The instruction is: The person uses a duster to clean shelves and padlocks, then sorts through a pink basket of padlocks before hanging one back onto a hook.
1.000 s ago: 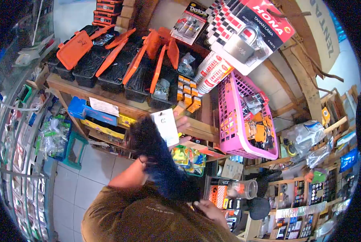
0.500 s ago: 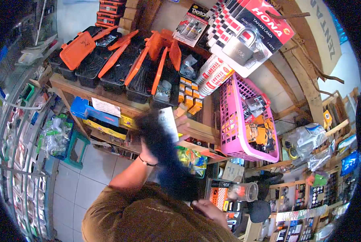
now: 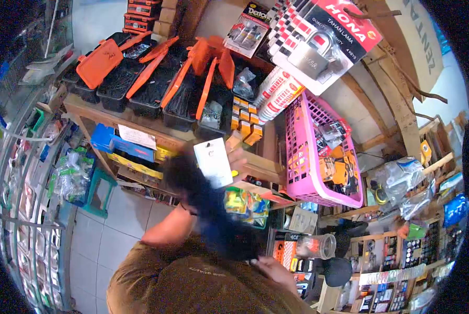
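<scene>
Now, in front of the tabletop [image 3: 266,167] with its open bins [image 3: 110,101], the dark bundle [image 3: 226,225] slants between both hands, badly blurred. Against its upper part, the card [image 3: 214,163] has turned since half a second ago, showing a broader white face, which suggests the piece is being handled, not set down. Fingers of the left hand [image 3: 238,161] seem to grasp the bundle from behind; the right hand [image 3: 276,271] meets its lower end, clenched or not I cannot tell

The person wears a brown, short-sleeved shirt [image 3: 208,290] with small pale lettering [image 3: 205,271] on the chest, too faint to read; a dark band [image 3: 189,210] circles the left wrist.
</scene>
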Action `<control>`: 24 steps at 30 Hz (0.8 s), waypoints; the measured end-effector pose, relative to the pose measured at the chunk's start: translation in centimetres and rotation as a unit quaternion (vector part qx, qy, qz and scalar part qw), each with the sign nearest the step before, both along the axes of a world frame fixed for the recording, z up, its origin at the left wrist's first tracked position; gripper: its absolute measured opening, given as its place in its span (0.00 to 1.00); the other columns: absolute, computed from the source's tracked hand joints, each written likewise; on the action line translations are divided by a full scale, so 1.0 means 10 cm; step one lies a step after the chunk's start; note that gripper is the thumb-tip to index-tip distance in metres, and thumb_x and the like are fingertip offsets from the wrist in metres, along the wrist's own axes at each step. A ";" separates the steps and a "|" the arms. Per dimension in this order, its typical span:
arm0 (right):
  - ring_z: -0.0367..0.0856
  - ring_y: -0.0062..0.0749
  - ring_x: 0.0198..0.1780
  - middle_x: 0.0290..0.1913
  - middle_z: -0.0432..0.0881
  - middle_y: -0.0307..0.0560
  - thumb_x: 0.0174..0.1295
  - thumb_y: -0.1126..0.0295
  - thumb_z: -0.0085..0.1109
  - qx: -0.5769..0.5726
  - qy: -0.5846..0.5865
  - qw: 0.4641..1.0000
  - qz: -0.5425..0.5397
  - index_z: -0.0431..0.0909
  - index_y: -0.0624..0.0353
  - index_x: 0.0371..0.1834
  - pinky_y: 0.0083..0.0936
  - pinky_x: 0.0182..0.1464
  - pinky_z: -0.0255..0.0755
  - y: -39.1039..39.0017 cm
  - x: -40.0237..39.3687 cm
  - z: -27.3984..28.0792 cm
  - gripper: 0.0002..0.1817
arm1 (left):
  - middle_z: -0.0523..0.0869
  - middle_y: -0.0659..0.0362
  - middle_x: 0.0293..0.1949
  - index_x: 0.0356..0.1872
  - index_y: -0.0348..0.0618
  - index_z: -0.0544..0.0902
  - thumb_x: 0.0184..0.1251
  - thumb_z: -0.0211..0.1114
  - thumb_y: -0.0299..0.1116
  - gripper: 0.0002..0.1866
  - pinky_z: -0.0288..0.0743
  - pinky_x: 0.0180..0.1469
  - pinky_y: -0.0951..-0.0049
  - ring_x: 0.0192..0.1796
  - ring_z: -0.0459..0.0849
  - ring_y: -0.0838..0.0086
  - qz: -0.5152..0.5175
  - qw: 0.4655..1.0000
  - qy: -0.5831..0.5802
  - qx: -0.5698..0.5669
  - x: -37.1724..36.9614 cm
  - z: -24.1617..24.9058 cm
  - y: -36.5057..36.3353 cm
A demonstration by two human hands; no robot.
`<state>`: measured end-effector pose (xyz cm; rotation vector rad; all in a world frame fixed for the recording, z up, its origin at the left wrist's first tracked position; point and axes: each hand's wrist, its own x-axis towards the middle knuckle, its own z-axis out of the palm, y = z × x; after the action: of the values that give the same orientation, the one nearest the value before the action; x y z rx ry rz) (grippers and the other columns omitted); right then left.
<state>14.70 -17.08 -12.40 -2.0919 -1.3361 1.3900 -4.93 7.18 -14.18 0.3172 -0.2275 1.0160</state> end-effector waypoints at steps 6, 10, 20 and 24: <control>0.68 0.23 0.19 0.16 0.68 0.38 0.64 0.54 0.45 -0.078 0.057 0.990 -0.100 0.72 0.60 0.24 0.22 0.23 0.62 0.03 0.09 0.12 0.20 | 0.61 0.47 0.63 0.64 0.43 0.55 0.62 0.37 0.62 0.37 0.52 0.63 0.50 0.63 0.61 0.55 -0.026 0.985 -0.138 -0.101 -0.06 0.16 -0.13; 0.60 0.16 0.09 0.11 0.65 0.36 0.65 0.55 0.42 0.108 0.023 0.991 0.081 0.69 0.57 0.19 0.15 0.12 0.55 -0.02 0.00 0.13 0.22 | 0.64 0.49 0.61 0.63 0.45 0.57 0.60 0.40 0.62 0.37 0.55 0.63 0.54 0.61 0.65 0.57 0.003 0.997 -0.067 0.025 -0.05 0.18 -0.14; 0.63 0.17 0.22 0.15 0.67 0.34 0.63 0.52 0.45 -0.054 0.047 0.986 -0.152 0.74 0.61 0.24 0.21 0.25 0.59 -0.14 0.06 0.34 0.23 | 0.65 0.53 0.61 0.62 0.43 0.59 0.60 0.41 0.61 0.37 0.54 0.63 0.55 0.63 0.63 0.61 0.000 0.991 -0.104 -0.088 -0.03 0.39 -0.31; 0.63 0.18 0.16 0.14 0.66 0.35 0.63 0.49 0.43 0.043 -0.042 0.998 0.027 0.71 0.59 0.19 0.20 0.19 0.58 -0.25 -0.10 0.23 0.25 | 0.66 0.51 0.60 0.62 0.44 0.59 0.63 0.40 0.58 0.33 0.56 0.62 0.50 0.60 0.66 0.58 -0.059 0.991 -0.116 0.033 0.04 0.23 -0.17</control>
<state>13.67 -19.60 -10.08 -2.0925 -1.4685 1.2549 -4.55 5.53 -11.85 0.2412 -0.4855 0.9291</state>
